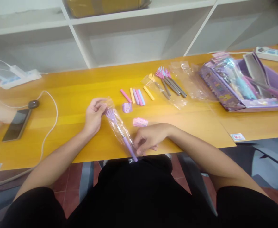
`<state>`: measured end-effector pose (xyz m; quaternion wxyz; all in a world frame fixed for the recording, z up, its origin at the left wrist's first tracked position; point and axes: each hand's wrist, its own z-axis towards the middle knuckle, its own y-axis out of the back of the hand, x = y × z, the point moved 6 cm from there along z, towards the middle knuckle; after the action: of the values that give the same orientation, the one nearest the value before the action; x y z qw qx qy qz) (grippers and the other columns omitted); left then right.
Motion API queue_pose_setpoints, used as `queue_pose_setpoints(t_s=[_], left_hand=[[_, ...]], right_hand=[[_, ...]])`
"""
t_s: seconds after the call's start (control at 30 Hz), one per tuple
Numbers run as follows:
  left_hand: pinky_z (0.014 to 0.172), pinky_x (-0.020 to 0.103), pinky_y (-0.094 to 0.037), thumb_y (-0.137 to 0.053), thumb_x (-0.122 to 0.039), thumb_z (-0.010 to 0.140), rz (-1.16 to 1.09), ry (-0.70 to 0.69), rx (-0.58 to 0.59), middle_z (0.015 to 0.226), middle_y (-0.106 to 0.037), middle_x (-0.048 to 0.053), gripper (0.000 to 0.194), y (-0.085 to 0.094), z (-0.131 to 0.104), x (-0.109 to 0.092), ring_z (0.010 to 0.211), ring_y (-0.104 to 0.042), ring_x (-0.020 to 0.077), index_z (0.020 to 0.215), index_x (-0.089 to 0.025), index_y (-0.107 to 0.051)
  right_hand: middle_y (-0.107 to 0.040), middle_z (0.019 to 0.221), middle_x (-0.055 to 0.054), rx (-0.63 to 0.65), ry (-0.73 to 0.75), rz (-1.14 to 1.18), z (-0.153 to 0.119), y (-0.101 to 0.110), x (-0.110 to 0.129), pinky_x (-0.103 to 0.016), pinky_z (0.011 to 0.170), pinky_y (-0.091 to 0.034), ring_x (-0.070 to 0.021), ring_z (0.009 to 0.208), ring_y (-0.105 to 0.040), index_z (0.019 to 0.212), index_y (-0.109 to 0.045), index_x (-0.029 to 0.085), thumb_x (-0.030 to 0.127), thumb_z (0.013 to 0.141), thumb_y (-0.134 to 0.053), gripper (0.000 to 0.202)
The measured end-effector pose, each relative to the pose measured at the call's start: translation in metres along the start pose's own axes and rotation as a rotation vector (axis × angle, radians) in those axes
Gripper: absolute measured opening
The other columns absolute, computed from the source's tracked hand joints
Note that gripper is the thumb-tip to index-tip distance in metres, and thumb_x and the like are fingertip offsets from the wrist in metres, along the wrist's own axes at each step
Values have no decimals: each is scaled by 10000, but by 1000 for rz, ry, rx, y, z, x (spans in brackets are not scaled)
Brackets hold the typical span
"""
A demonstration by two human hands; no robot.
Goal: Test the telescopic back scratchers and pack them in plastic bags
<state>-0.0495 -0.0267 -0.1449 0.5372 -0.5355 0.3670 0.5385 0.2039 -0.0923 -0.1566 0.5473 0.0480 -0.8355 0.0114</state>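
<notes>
A purple claw-headed stick (pixel 128 148) with a metal shaft lies inside a clear plastic bag (pixel 120 124), slanting down to the table's front edge. My left hand (pixel 95 114) pinches the bag's top beside the claw head. Beside the purple handle, my right hand (pixel 148 139) has its fingers curled against the bag's lower side, thumb and forefinger together. Small pink cards (pixel 140 122) lie just behind my right hand, and a stack of purple cards (pixel 127 107) sits farther back. Several coloured handles (pixel 138 97) lie beyond them.
Several metal sticks with claw heads (pixel 173 85) lie at the back, near empty plastic bags (pixel 188 77). A purple box (pixel 226 91) of packaged items stands at the right. On the left are a phone (pixel 17 124), a white cable (pixel 56 110) and a power strip (pixel 20 77).
</notes>
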Motion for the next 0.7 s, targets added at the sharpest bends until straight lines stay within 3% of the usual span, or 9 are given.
queue_pose_setpoints(t_s=[0.07,0.2,0.3,0.47,0.6,0.7], left_hand=[[705,239,-560,-1128,-607,736,20,-6,32,829,-747,-6,633,-3,-1,-1,735,-675,149,1150,-258,-801],[706,246,-570,-1116,-617,766,47,-52,49,799,-731,-10,548,-5,-4,-6,707,-666,139,1059,-253,-830],[720,239,-581,-1102,-621,788,60,-68,36,837,-758,7,510,-3,-4,-8,735,-678,132,1013,-236,-854],[807,268,-630,-1088,-566,804,86,-37,47,963,-828,55,482,-1,-3,-2,844,-744,159,1059,-210,-886],[976,342,-665,-1104,-417,751,148,-3,107,1129,-861,98,486,-6,-7,3,1031,-798,221,1127,-193,-895],[1028,371,-657,-1073,-393,772,196,12,149,1187,-866,113,460,-9,-11,5,1089,-803,242,1147,-187,-901]], right_hand=[[-720,789,10,-188,42,-74,-4,13,4,-246,600,-472,-94,573,-619,979,-768,156,751,1058,-792,601],[-628,783,8,-756,161,-388,-33,50,18,-295,707,-387,-124,689,-518,887,-652,195,596,1125,-697,469],[-657,864,-21,-980,51,-556,-58,68,16,-324,750,-361,-158,756,-518,907,-614,207,576,1071,-785,439],[-681,1057,-54,-932,-230,-554,-74,82,-7,-336,784,-397,-202,868,-573,1029,-651,204,453,828,-1004,477],[-658,1026,-36,-897,-240,-524,-70,84,-11,-340,794,-385,-183,857,-545,951,-632,204,364,907,-924,336],[-665,1009,-35,-887,-242,-499,-69,84,-12,-343,792,-397,-184,859,-561,954,-652,200,329,926,-898,278]])
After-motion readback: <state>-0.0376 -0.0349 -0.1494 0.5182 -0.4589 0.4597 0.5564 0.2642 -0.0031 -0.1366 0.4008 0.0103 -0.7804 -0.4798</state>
